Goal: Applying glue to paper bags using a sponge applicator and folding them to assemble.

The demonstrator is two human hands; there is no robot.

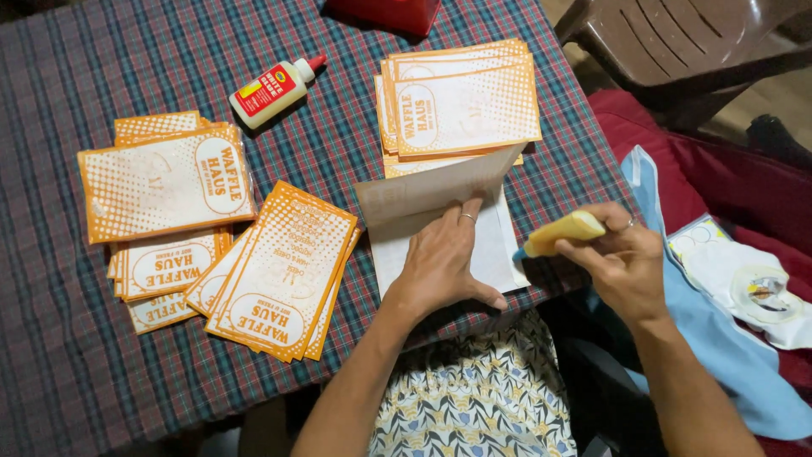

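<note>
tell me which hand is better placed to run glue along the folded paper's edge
Right: the right hand holds the yellow glue stick beside the paper sheet, while the left hand presses it flat.

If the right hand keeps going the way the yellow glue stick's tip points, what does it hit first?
Probably the white sheet pressed down by the left hand: the right hand aims the yellow glue stick leftward at its right edge, though height above the sheet is unclear.

Glue bottle [276, 90], brown chair [677, 38], red box [385, 13].
</note>
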